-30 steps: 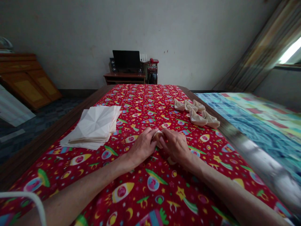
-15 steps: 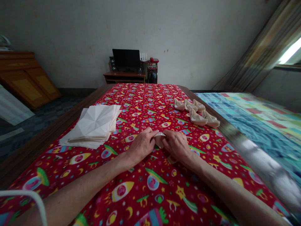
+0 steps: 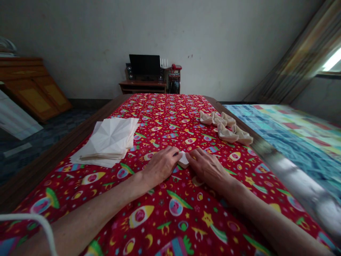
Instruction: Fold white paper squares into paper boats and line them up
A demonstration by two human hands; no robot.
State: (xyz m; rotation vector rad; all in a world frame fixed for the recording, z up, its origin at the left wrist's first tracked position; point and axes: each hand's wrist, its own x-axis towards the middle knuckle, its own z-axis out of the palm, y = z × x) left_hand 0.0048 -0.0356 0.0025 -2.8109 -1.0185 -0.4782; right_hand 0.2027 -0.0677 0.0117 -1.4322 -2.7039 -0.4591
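Between my two hands, low over the red patterned cloth (image 3: 170,217), is a small folded piece of white paper (image 3: 183,160). My left hand (image 3: 163,162) pinches its left side, and my right hand (image 3: 205,164) pinches the right side. Fingers cover both ends of the paper, so only its middle shows. To the left lies a stack of creased white paper sheets (image 3: 110,137), fanned unevenly. Several folded paper boat shapes (image 3: 226,133) sit in two rows to the right, beyond my right hand.
The dark wooden table edge (image 3: 282,167) runs along the right, beside a bed with a patchwork cover (image 3: 301,149). A white cable (image 3: 39,218) curves in at the lower left. At the far wall stand a monitor (image 3: 145,65) and a wooden cabinet (image 3: 34,89).
The paper between my hands has turned and flattened, showing a broader white face. My fingers have shifted outward to its sides. The view has moved slightly; the stack and folded shapes stay in place.
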